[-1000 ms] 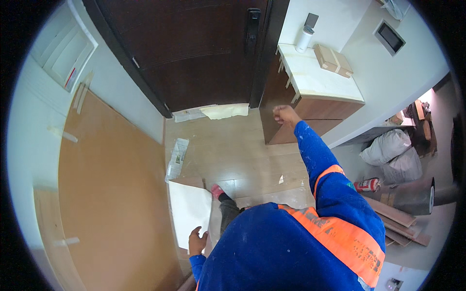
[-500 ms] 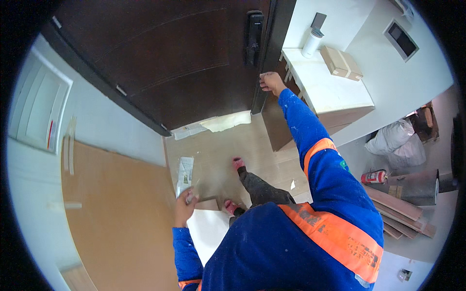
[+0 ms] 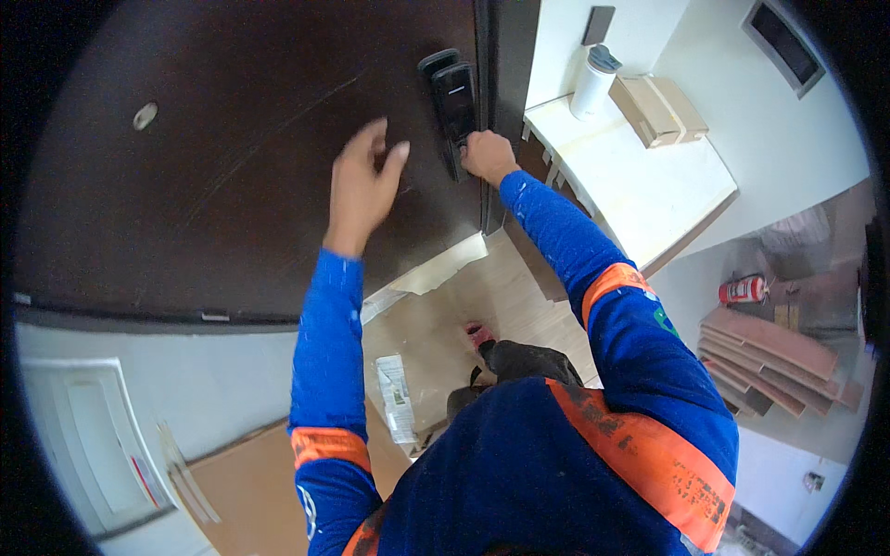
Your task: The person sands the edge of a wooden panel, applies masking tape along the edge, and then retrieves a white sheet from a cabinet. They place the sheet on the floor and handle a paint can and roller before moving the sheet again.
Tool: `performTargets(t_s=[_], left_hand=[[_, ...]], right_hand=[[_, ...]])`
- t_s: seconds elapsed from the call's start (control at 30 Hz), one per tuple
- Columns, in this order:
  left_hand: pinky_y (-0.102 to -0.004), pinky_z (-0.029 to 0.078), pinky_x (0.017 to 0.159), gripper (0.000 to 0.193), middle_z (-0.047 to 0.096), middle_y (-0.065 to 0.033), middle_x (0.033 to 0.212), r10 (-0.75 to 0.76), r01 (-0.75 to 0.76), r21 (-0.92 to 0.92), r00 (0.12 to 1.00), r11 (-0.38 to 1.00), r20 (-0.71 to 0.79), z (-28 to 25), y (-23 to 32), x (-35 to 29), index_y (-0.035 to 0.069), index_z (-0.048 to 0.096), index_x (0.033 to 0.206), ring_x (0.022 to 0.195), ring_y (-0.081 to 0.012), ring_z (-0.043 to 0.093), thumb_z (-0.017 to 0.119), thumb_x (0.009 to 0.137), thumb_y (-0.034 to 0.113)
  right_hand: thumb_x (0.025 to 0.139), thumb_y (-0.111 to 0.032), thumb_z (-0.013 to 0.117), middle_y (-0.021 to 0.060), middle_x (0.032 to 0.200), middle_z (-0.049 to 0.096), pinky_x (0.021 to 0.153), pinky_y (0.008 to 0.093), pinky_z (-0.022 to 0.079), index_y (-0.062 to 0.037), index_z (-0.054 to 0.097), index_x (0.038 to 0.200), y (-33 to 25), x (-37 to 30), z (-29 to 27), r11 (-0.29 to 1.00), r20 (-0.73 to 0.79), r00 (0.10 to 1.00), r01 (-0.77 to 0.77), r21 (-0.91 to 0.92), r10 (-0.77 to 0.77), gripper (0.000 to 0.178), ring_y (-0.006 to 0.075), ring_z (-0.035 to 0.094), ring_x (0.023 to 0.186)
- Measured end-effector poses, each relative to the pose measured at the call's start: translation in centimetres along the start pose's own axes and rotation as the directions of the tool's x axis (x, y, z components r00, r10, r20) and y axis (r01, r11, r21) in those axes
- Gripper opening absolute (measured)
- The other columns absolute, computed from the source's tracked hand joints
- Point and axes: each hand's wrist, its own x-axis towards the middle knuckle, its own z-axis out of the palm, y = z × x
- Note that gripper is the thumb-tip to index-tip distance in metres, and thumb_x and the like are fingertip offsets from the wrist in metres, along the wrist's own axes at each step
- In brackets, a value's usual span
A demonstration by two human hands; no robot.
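**Black, elongated door lock (image 3: 454,102) with right hand (image 3: 489,156) at its lower end**

Lock sits near the right edge of a dark brown, faintly scratched door (image 3: 260,167), just beside the matching dark frame (image 3: 508,83). Right hand is curled at the lower end, fingers bent — cannot tell whether they pinch the lock or only press against it; the back of the hand hides the contact. Left hand (image 3: 366,181) is raised in front of the door, left of the lock, slightly blurred: fingers and thumb spread, nothing held. Cannot tell if it touches the door.

Below: torn cream paper sheet (image 3: 445,264) along the door's foot, pale printed strip (image 3: 396,398) on the floor, one foot in pinkish-red footwear (image 3: 477,334) between them and the cabinet. Right: wooden cabinet with a white top (image 3: 640,195), bearing a white cylindrical bottle with a grey lid (image 3: 593,88) and a taped brown cardboard box (image 3: 658,111).

Risks, as judged: right knuckles look close to the frame, so a sharp tug could scrape them. An inward swing could bunch the loose paper or catch the foot. Bottle stands near the cabinet's left edge — a wide forearm sweep could tip it.
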Motion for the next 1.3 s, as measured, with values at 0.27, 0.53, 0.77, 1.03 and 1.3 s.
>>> performTargets(t_s=[0.27, 0.53, 0.77, 1.03, 1.3], left_hand=[[-0.0543, 0.055, 0.089, 0.054, 0.073, -0.0292, 0.108, 0.136, -0.211, 0.395, 0.968, 0.894, 0.209, 8.9, 1.9, 14.9, 0.005, 0.062, 0.126, 0.105, -0.0479, 0.069, 0.070, 0.094, 0.048], [-0.0531, 0.056, 0.090, 0.061, 0.072, -0.0274, 0.114, 0.390, -0.555, 0.553, 0.831, 0.622, 0.396, 9.9, -0.2, 16.0, 0.005, 0.067, 0.129, 0.106, -0.0478, 0.069, 0.067, 0.095, 0.055], [-0.0491, 0.053, 0.096, 0.063, 0.069, -0.0246, 0.126, 0.560, -0.729, 0.477, 0.684, 0.491, 0.468, 9.3, -4.2, 19.9, 0.004, 0.066, 0.133, 0.116, -0.0440, 0.067, 0.062, 0.098, 0.056], [-0.0465, 0.051, 0.101, 0.084, 0.068, -0.0229, 0.131, 0.514, -0.763, 0.513, 0.645, 0.394, 0.565, 12.6, -6.5, 24.5, 0.000, 0.064, 0.137, 0.121, -0.0398, 0.066, 0.055, 0.094, 0.072], [-0.0551, 0.056, 0.088, 0.065, 0.073, -0.0282, 0.107, 0.644, -0.785, 0.413, 0.617, 0.462, 0.452, 11.3, -4.1, 19.6, 0.004, 0.071, 0.120, 0.102, -0.0488, 0.070, 0.065, 0.092, 0.063]], right_hand=[[0.085, -0.015, 0.066, 0.0151, 0.088, 0.077, 0.071, 0.0462, 0.062, -0.0094, 0.080, 0.086, 0.4, -0.4, 2.3, 0.976, -0.003, 0.978, 0.206, -0.075, -0.207, 0.015, 0.0322, 0.077, 0.082], [0.080, -0.021, 0.072, 0.0053, 0.076, 0.074, 0.052, 0.0515, 0.052, -0.0140, 0.080, 0.080, -5.0, -0.1, 3.8, 0.961, -0.030, 0.995, 0.088, -0.261, -0.099, 0.010, 0.0309, 0.071, 0.070], [0.087, -0.021, 0.070, 0.0056, 0.085, 0.077, 0.057, 0.0517, 0.054, -0.0125, 0.080, 0.090, -7.3, 0.1, 4.3, 0.936, -0.111, 0.991, -0.103, -0.338, 0.069, 0.014, 0.0311, 0.074, 0.077], [0.091, -0.025, 0.065, 0.0042, 0.083, 0.076, 0.060, 0.0521, 0.053, -0.0183, 0.080, 0.087, -6.7, 1.3, 6.6, 0.934, -0.213, 0.949, -0.278, -0.224, 0.232, 0.017, 0.0291, 0.074, 0.080], [0.090, -0.028, 0.062, 0.0205, 0.101, 0.074, 0.089, 0.0521, 0.056, -0.0079, 0.075, 0.106, -3.9, -3.1, 4.9, 0.606, 0.054, 0.794, -0.504, 0.615, 0.605, 0.028, 0.0391, 0.072, 0.099]])
